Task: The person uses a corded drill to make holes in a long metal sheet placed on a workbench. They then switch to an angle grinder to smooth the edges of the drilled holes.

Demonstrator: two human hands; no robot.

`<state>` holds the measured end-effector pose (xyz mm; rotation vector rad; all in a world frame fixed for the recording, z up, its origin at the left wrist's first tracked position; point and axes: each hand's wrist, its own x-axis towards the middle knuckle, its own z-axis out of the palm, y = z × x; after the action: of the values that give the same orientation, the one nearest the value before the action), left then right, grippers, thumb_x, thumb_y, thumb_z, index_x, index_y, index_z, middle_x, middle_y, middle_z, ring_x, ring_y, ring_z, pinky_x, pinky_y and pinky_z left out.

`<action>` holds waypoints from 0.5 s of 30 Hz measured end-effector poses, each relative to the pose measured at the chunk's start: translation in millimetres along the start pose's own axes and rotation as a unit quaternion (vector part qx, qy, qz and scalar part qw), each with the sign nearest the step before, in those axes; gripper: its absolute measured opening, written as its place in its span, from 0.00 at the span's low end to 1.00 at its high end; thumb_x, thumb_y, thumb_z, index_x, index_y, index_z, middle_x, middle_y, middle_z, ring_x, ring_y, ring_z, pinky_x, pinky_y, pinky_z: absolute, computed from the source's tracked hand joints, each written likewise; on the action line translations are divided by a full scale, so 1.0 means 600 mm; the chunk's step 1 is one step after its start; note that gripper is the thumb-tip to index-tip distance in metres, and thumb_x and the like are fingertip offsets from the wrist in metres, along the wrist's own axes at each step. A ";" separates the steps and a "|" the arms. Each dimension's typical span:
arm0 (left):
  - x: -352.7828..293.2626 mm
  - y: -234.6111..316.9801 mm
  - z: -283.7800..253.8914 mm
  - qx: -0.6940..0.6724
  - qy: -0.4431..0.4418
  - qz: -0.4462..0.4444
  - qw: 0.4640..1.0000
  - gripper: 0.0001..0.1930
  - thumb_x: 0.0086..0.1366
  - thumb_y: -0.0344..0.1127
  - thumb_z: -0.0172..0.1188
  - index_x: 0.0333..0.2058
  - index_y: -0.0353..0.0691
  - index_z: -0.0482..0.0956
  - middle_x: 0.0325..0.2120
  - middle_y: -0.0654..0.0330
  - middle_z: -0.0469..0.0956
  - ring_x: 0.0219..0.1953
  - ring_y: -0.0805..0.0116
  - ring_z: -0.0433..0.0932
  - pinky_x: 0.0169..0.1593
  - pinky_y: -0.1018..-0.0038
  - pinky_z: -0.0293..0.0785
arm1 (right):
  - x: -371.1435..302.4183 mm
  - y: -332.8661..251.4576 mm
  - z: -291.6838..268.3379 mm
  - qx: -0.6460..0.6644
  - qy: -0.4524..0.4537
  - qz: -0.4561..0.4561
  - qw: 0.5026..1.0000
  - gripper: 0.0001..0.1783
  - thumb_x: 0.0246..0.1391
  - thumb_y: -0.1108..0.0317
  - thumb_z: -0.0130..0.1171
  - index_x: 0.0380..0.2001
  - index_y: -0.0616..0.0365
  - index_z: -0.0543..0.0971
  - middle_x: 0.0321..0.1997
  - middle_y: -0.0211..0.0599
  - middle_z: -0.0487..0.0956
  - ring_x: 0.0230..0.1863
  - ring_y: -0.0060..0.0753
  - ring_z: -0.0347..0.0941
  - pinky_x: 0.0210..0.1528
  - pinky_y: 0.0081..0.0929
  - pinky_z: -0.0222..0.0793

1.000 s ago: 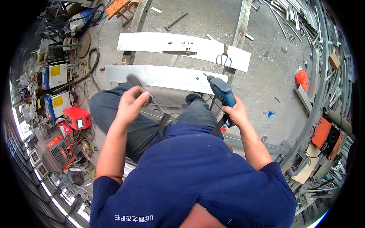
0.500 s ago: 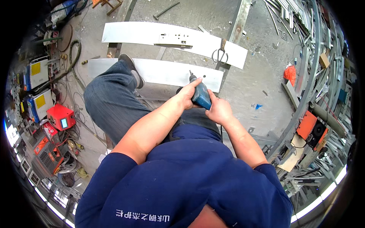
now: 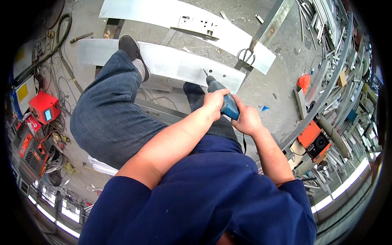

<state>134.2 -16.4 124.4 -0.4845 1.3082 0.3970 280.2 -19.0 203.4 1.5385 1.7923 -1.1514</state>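
A blue power drill (image 3: 229, 107) with a dark chuck and thin bit is held in both hands. My left hand (image 3: 215, 103) wraps round its body just behind the chuck, and my right hand (image 3: 248, 118) grips its rear end. The bit points away from me, over the near white metal strip (image 3: 173, 61). Two dark round holes show in that strip by the bit; whether the tip touches the metal I cannot tell. My left shoe (image 3: 129, 47) rests on the strip's left part. A black cord hangs beneath the drill.
Beyond lies a second white strip (image 3: 151, 14), bearing a plate with cutouts (image 3: 199, 26) and large shears (image 3: 246, 56). Metal beams (image 3: 274, 25) lie beneath the strips. Left are a red machine (image 3: 44, 107) and cables; right, an orange bag (image 3: 303, 83) and piles of metal bars.
The view has shifted and turned. The drill has lifted or swung slightly right of the bit's former spot, and a second hole now shows beside the bit. Both hands keep their grip.
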 end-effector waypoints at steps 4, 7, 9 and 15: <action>0.007 0.012 -0.010 0.000 0.024 -0.001 1.000 0.24 0.58 0.39 0.67 0.46 0.22 0.77 0.43 0.48 0.79 0.41 0.60 0.80 0.45 0.65 0.75 | 0.014 -0.006 0.007 0.007 0.006 -0.005 1.000 0.50 0.38 0.65 0.65 0.69 0.52 0.61 0.34 0.56 0.82 0.36 0.61 0.80 0.43 0.51 0.76; 0.008 0.018 -0.018 -0.008 0.002 -0.001 1.000 0.25 0.59 0.39 0.67 0.46 0.22 0.77 0.43 0.47 0.79 0.41 0.60 0.80 0.44 0.65 0.76 | 0.018 -0.013 0.007 0.006 0.007 -0.004 1.000 0.49 0.38 0.65 0.65 0.69 0.53 0.61 0.33 0.57 0.82 0.36 0.61 0.80 0.43 0.51 0.76; 0.002 0.022 -0.019 -0.011 0.001 -0.006 1.000 0.24 0.59 0.39 0.67 0.46 0.22 0.77 0.42 0.48 0.79 0.41 0.60 0.80 0.44 0.65 0.75 | 0.019 -0.019 0.005 0.005 0.005 -0.001 1.000 0.49 0.38 0.65 0.65 0.69 0.53 0.61 0.33 0.57 0.82 0.36 0.62 0.80 0.43 0.52 0.76; 0.009 0.025 -0.023 -0.023 -0.008 -0.012 1.000 0.24 0.59 0.39 0.66 0.46 0.22 0.77 0.42 0.48 0.79 0.40 0.60 0.80 0.44 0.65 0.76 | 0.025 -0.035 -0.009 -0.005 -0.011 0.012 1.000 0.50 0.38 0.65 0.66 0.69 0.53 0.61 0.34 0.58 0.82 0.37 0.62 0.80 0.43 0.52 0.76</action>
<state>116.2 -11.3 114.9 -0.5337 1.2789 0.4111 257.5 -6.6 199.4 1.5317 1.7577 -1.1411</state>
